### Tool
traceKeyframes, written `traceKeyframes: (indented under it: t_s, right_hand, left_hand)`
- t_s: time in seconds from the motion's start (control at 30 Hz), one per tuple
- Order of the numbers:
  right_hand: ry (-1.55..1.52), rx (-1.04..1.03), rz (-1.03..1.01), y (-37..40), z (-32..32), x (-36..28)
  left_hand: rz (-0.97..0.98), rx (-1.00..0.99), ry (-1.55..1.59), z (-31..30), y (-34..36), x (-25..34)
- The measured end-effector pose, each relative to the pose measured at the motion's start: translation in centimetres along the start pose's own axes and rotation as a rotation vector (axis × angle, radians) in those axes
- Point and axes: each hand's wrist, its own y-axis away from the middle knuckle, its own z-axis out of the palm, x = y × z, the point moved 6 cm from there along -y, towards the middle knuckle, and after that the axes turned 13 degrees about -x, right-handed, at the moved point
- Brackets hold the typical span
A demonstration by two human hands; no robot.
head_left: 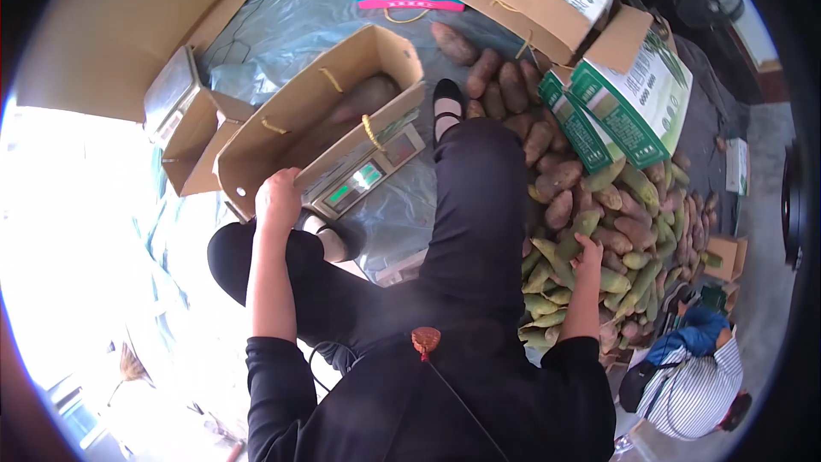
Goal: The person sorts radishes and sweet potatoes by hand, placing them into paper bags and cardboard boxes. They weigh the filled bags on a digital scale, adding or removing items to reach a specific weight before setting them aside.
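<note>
Two hands: left hand (278, 197) gripping stiff cardboard box (248, 154) rim; right hand (588, 252), grip unclear, on firm, likely heavy sweet potato (585, 224), best grasped mid-body.

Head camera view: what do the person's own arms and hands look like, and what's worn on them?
Both the left hand and the right hand are bare, without gloves. The forearms are uncovered; black sleeves end near the elbows on both arms. No watch or bracelet shows on either wrist.
</note>
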Motion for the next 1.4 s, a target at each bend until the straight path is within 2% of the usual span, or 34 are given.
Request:
traceKeyframes:
  t_s: [0.07,0.13,0.2,0.27,0.33,0.4,0.47,0.6,0.67,0.73,0.83,0.93,1.07,1.13,1.27,1.4]
  right_hand:
    - [0.003,-0.07,0.015,1.2,2.2,-0.8]
    - [-0.029,-0.289,-0.193,1.7,5.1,-2.7]
    - [0.096,-0.394,-0.412,1.7,7.4,-6.0]
    - [0.238,-0.492,-0.489,6.7,12.3,-11.5]
    - [0.357,-0.636,-0.652,10.4,16.6,-16.5]
    - [0.592,-0.641,-0.935,15.7,21.3,-21.1]
    - [0.692,-0.75,-1.122,20.7,26.1,-24.0]
    - [1.043,-0.796,-1.553,28.7,35.4,-24.7]
    - [1.191,-0.862,-1.684,30.6,40.1,-22.9]
    - [1.29,-1.008,-1.688,31.6,44.6,-20.0]
    - [1.395,-1.119,-1.789,30.5,50.3,-14.0]
    - [1.587,-1.129,-1.795,29.6,54.4,-8.9]
    - [1.687,-1.184,-1.738,28.5,58.3,-4.0]
    - [1.65,-1.159,-1.779,27.7,59.8,-2.2]
    - [1.612,-1.023,-1.668,27.9,59.6,-2.4]
    - [1.453,-1.07,-1.581,31.2,56.2,-6.4]
  left_hand:
    - [0.027,-0.002,-0.021,0.0,0.0,0.2]
    - [0.028,0.005,-0.042,0.0,0.1,0.0]
    - [0.054,0.003,-0.076,0.4,-0.1,-0.3]
    - [0.054,0.016,-0.093,0.6,-0.1,-0.5]
    - [0.093,0.059,-0.119,0.6,0.0,-0.4]
    - [0.065,0.013,-0.123,0.3,0.0,-0.2]
    - [0.028,-0.052,-0.103,0.3,0.0,-0.1]
    - [0.071,-0.02,-0.114,0.3,0.1,-0.1]
    - [0.075,-0.019,-0.114,0.4,0.1,-0.2]
    - [0.082,-0.018,-0.115,0.5,0.0,-0.2]
    - [0.073,-0.033,-0.116,0.5,0.1,-0.2]
    - [0.062,-0.053,-0.135,0.5,-0.2,-0.1]
    - [0.075,-0.041,-0.168,0.7,-0.2,-0.2]
    - [0.076,-0.065,-0.219,0.8,-0.4,-0.3]
    - [0.138,-0.007,-0.183,0.5,-0.3,-0.2]
    - [0.142,0.008,-0.163,0.9,-1.0,-1.1]
